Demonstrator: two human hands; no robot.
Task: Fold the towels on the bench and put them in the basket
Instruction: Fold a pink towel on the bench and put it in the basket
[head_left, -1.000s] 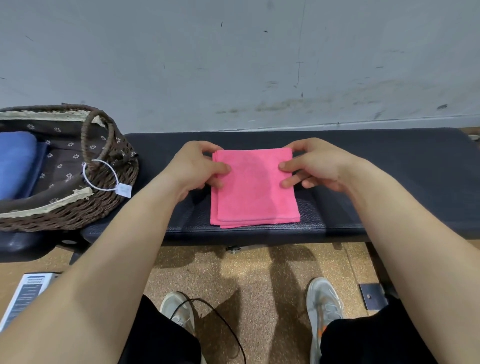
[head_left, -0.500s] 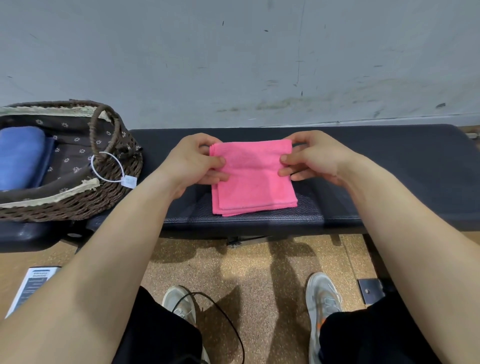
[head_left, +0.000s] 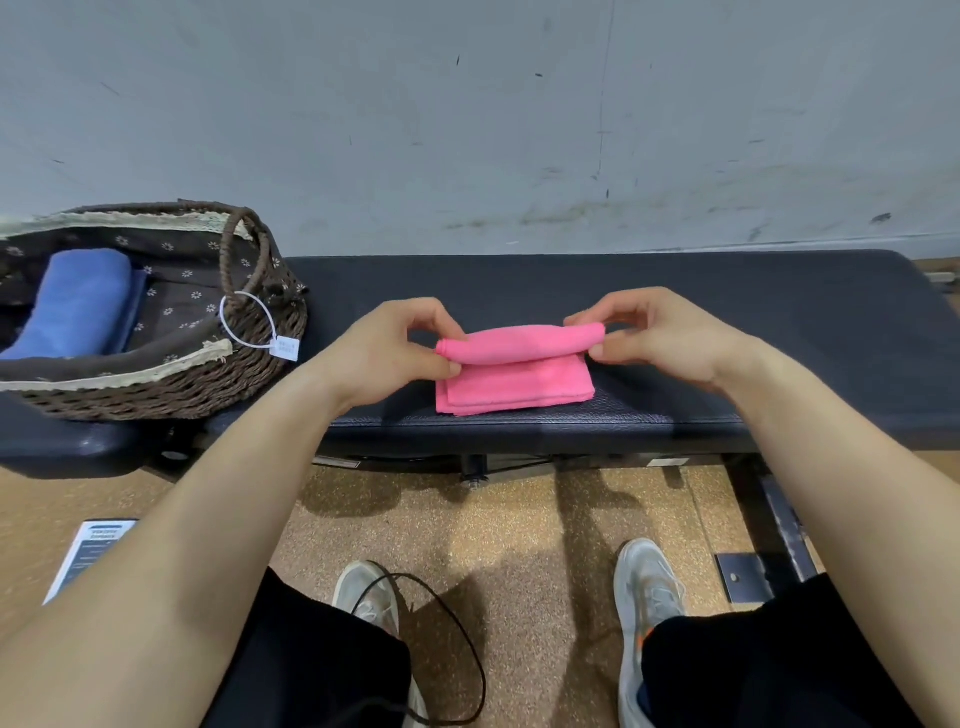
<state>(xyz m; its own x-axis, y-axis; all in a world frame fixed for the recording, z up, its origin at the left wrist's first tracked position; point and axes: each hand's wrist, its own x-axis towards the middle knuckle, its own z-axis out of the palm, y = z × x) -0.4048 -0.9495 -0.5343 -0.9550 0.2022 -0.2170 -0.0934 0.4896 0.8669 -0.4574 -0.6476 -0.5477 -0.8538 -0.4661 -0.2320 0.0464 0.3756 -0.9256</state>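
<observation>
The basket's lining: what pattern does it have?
The basket lining is dark brown with small pale flowers, clearest in the head view.

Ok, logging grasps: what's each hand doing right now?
Left hand: pinches the left end of the folded pink cloth towel.
Right hand: pinches its right end.

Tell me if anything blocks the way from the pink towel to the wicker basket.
Nothing visible lies on the black padded bench between the pink folded towel and the brown wicker basket. Only the basket's upright woven handle rises on the rim facing the towel.
</observation>
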